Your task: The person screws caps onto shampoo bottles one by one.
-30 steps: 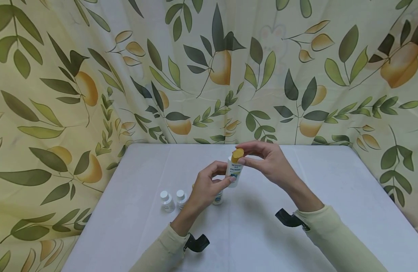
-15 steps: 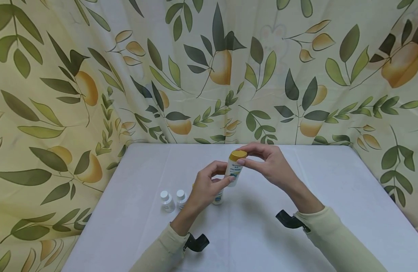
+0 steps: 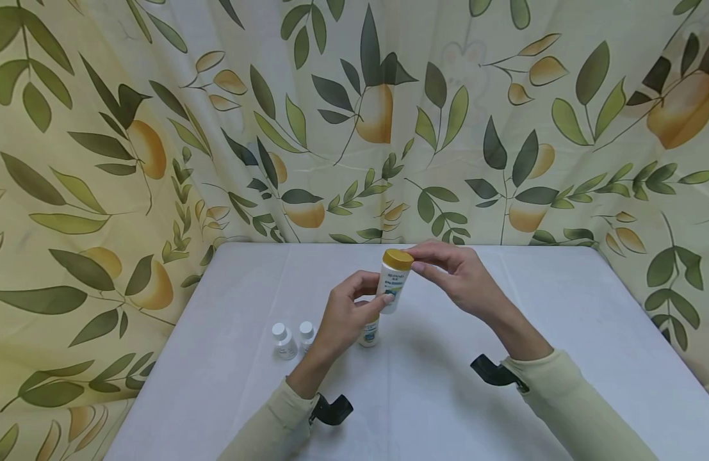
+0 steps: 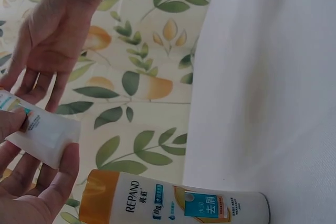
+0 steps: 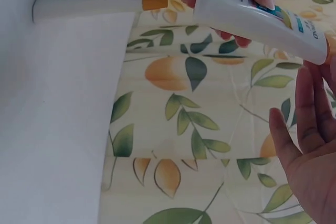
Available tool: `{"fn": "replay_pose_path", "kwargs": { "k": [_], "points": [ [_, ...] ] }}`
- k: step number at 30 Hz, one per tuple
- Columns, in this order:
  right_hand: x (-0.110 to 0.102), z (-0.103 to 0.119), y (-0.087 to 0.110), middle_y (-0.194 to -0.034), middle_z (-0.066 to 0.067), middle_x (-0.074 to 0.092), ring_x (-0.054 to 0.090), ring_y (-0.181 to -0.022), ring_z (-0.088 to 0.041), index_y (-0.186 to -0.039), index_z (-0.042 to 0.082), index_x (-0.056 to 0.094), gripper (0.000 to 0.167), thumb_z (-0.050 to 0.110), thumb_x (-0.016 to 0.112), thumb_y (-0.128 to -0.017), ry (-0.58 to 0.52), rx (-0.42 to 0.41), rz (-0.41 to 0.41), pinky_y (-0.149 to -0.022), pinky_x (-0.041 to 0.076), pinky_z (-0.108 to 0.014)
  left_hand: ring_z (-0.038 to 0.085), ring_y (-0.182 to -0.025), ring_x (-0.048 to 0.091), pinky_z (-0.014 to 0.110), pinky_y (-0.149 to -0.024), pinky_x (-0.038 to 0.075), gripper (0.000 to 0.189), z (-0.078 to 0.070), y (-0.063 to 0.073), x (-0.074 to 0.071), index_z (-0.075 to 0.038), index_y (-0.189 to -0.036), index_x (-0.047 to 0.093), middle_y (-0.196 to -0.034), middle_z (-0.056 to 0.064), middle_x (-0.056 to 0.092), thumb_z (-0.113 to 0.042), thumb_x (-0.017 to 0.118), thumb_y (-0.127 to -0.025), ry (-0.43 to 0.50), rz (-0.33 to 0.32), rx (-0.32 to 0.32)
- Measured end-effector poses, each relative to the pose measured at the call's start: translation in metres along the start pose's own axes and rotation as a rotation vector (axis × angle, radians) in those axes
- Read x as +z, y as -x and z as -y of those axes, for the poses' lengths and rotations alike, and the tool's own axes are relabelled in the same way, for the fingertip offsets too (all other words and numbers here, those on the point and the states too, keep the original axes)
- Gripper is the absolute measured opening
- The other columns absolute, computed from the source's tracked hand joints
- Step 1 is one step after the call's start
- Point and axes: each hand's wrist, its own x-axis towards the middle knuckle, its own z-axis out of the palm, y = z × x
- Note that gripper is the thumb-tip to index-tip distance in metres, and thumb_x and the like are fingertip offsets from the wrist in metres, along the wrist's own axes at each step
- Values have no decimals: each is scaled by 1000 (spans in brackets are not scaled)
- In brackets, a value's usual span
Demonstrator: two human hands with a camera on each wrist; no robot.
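My left hand (image 3: 348, 310) holds a white shampoo bottle (image 3: 393, 278) with an orange cap, raised above the table and slightly tilted. Its thumb lies across the label, as the left wrist view shows on the same bottle (image 4: 44, 137). At the side of the cap (image 3: 398, 258) are the thumb and index fingertips of my right hand (image 3: 460, 275). The right wrist view shows that hand's other fingers (image 5: 286, 140) extended below the cap. A second, matching shampoo bottle (image 4: 194, 203) stands on the table, partly hidden behind my left hand in the head view.
Two small bottles with white caps, one nearer the left edge (image 3: 284, 342) and one beside it (image 3: 307, 336), stand left of my left forearm. A white cloth covers the table (image 3: 233, 384). Behind it hangs a leaf-and-fruit patterned curtain (image 3: 354, 186).
The orange cap stood at an angle a second ago and now sits level on the bottle. My left hand has shifted the bottle slightly left, and my right fingertips have slid to the cap's side.
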Motion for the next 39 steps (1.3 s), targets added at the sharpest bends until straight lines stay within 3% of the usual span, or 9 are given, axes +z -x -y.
{"fn": "replay_pose_path", "kwargs": {
  "k": [3, 10, 15, 25, 33, 39],
  "points": [
    [-1, -1, 0, -121, -5, 68, 63, -113, -14, -123, 7, 71, 26, 4, 66, -98, -20, -15, 4, -100, 53, -24, 19, -113, 65, 30, -92, 59, 33, 1, 0, -1, -17, -125, 65, -125, -1, 66, -21, 75, -94, 8, 12, 2],
    [-2, -5, -1, -124, -8, 66, 65, -113, -15, -123, 4, 70, 26, 5, 67, -97, -65, 15, 25, -98, 55, -25, 19, -115, 64, 31, -93, 59, 33, 2, 0, -2, -18, -127, 65, -127, -1, 66, -22, 74, -95, 13, 53, 4],
    [-5, -8, -2, -133, -7, 63, 65, -118, -13, -132, 4, 64, 33, 7, 64, -99, -101, 36, 99, -100, 53, -26, 18, -115, 65, 31, -94, 58, 34, 2, 0, -1, -18, -128, 65, -128, -2, 66, -23, 74, -95, -1, 79, -4],
    [-8, -10, -7, -148, -8, 57, 56, -133, -16, -148, 2, 48, 44, 4, 53, -104, -215, -49, 270, -108, 48, -28, 19, -114, 65, 31, -93, 59, 34, 1, 0, 0, -17, -128, 64, -128, 0, 66, -21, 73, -96, -1, 106, 5],
    [-4, -7, -5, -146, -21, 55, 59, -127, -16, -146, -1, 49, 44, 2, 56, -103, -191, -72, 242, -104, 51, -29, 19, -114, 65, 29, -93, 59, 33, 1, 1, 1, -17, -128, 64, -126, 0, 66, -19, 73, -96, -11, 90, 24],
    [-2, -5, -5, -144, -16, 57, 55, -131, -16, -145, 3, 53, 44, 2, 60, -101, -155, -66, 209, -111, 45, -27, 19, -116, 65, 29, -93, 58, 33, 1, 1, 1, -15, -128, 64, -127, 1, 66, -18, 72, -96, -13, 77, 29]
  ]
}}
